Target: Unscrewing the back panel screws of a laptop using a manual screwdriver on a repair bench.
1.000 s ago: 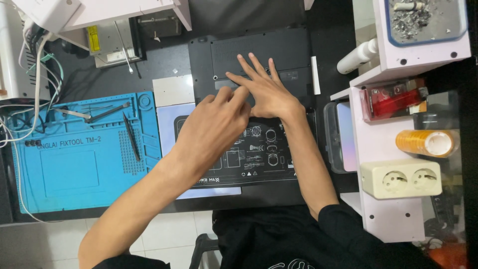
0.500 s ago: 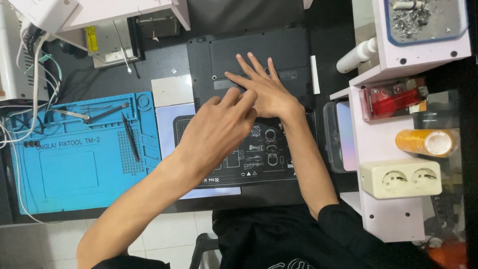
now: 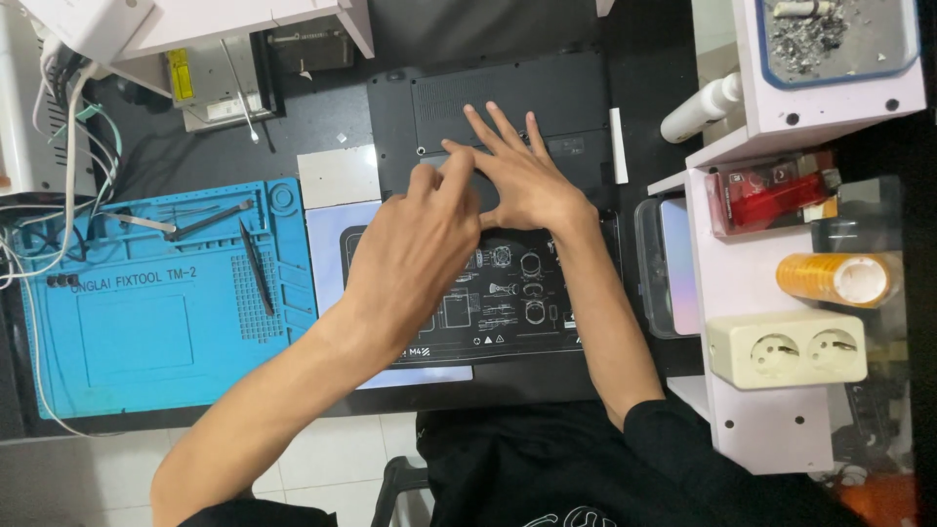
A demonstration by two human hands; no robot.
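A dark laptop [image 3: 508,93] lies upside down at the back of the desk, its bottom cover facing up. My right hand [image 3: 517,181] rests flat on the cover with the fingers spread wide. My left hand [image 3: 420,244] reaches in from the lower left. Its fingers are curled and their tips touch the cover just beside my right thumb. The back of my left hand hides whatever lies under its fingers. The laptop's near edge overlaps a dark printed work mat [image 3: 508,303].
A blue repair mat [image 3: 127,332] on the left carries tweezers [image 3: 259,268] and a thin metal tool [image 3: 146,222]. On the right, a white shelf [image 3: 742,293] holds a double socket [image 3: 791,349], an orange tape roll [image 3: 839,278] and a red box [image 3: 766,190]. A phone [image 3: 669,263] lies beside it. A white bottle [image 3: 698,107] lies at the back.
My left fingers have edged slightly up onto the laptop cover toward my right hand. The right hand stays flat in the same spot.
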